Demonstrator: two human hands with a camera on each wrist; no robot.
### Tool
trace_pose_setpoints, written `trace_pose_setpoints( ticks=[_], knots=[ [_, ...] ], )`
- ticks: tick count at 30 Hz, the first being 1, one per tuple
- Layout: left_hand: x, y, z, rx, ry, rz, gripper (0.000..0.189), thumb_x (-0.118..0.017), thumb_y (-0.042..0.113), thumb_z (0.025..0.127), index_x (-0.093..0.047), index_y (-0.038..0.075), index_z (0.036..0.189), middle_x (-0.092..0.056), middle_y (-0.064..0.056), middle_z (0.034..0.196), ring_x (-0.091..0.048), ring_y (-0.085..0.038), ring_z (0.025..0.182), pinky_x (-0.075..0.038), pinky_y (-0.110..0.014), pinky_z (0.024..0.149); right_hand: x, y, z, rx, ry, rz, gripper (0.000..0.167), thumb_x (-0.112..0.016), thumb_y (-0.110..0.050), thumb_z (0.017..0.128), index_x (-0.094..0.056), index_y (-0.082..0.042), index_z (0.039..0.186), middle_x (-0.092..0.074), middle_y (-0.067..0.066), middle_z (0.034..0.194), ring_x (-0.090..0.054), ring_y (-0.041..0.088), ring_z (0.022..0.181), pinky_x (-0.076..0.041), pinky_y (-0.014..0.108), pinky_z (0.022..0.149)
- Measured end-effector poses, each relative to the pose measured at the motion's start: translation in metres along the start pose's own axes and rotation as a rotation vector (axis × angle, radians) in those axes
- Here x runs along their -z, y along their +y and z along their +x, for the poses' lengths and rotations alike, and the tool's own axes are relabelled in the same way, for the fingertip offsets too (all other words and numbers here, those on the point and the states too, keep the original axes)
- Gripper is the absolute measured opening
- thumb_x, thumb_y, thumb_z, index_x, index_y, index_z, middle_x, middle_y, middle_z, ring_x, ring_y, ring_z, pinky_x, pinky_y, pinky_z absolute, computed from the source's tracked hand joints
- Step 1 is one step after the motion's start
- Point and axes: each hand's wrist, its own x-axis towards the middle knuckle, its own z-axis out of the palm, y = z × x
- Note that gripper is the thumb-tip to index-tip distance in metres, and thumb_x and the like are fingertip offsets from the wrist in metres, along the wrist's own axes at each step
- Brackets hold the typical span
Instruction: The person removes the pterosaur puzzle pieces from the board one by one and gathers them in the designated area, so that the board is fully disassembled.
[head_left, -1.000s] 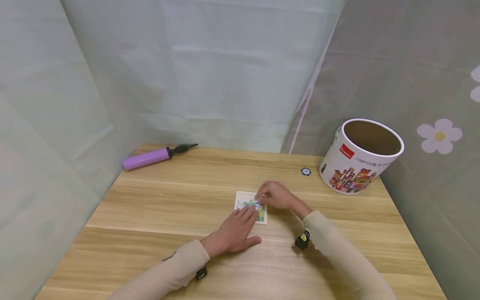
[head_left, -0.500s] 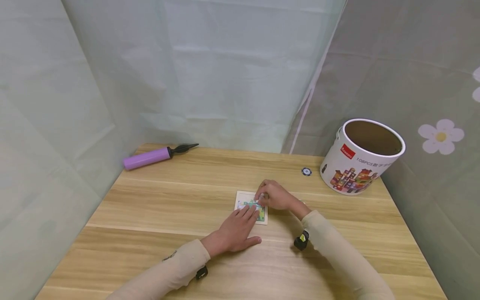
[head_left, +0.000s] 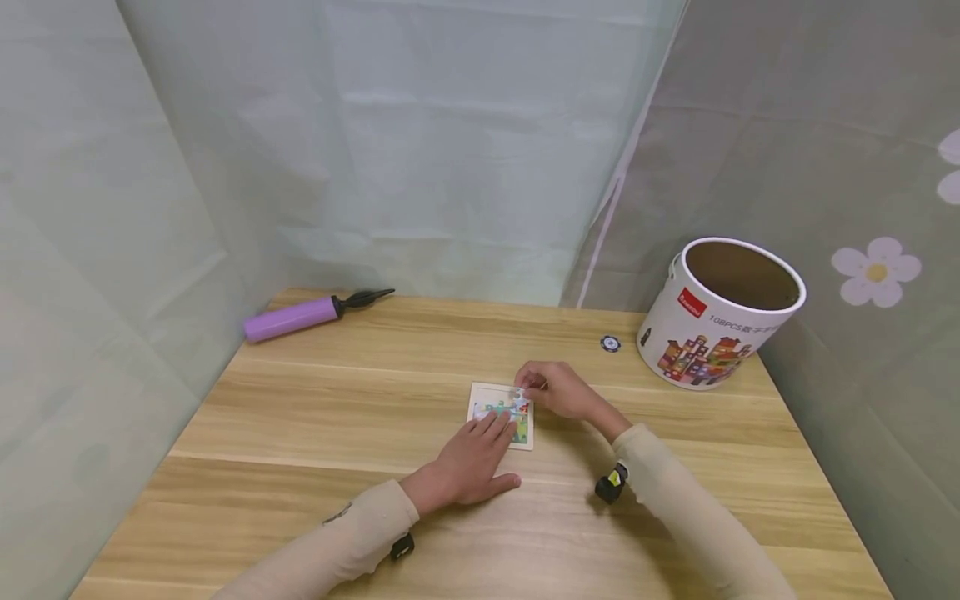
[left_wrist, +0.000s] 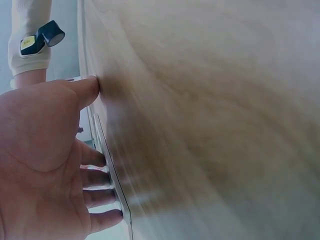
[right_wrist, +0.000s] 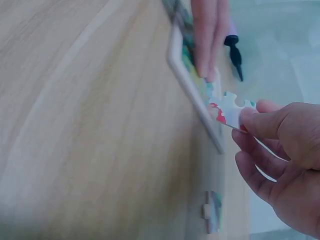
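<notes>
A: Right hand (head_left: 558, 390)?
B: Thumb and forefinger pinch a puzzle piece (right_wrist: 230, 112), white with a red patch. Remaining fingers loosely bent.

A: Where is that piece?
B: At the far right corner of the puzzle tray (head_left: 487, 387). Touching it or just above, cannot tell.

A: Left hand (head_left: 472, 465)?
B: Fingers straight, laid across the tray and covering part of its green and blue picture. Thumb spread to the side, tip on the table (head_left: 337, 417).

A: Close by?
B: A second loose piece (right_wrist: 215, 212) on the table, to the right of the tray; seen in the right wrist view.

A: Farther out?
B: Blue-and-white chip (head_left: 611, 343) flat near the far edge, just beside a white bucket (head_left: 675, 325) printed with coloured blocks. Far left, a purple pump (head_left: 292, 320) with black nozzle, lying on its side.

A: Behind?
B: Pale hanging cloth (head_left: 450, 167); greyer at right, with a flower print (head_left: 876, 272).
</notes>
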Motion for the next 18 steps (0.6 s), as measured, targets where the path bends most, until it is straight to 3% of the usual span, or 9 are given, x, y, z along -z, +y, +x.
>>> trace_pose_setpoints(
  ticks=[4,18],
  knots=[
    [0.0,0.0,0.0,0.006,-0.002,0.01,0.079,-0.047,0.057,0.103,-0.036,0.001,0.157,-0.033,-0.017,0.164,-0.034,-0.033,0.15,-0.034,-0.047,0.119,0.012,-0.002,-0.006,-0.049,0.031,0.012,0.018,-0.07,-0.006,0.096,-0.073,-0.005,0.114,-0.075,0.003,0.098,-0.07,0.014,0.089,-0.058,0.033,0.08],
    [-0.004,0.0,0.001,0.011,0.005,0.001,0.079,-0.047,0.057,0.103,-0.036,0.001,0.157,-0.032,-0.017,0.165,-0.033,-0.033,0.151,-0.034,-0.048,0.119,0.054,0.014,-0.049,-0.166,0.17,0.018,0.012,-0.069,-0.009,0.097,-0.078,-0.009,0.105,-0.076,0.007,0.104,-0.071,0.022,0.092,-0.059,0.043,0.084]
  ],
)
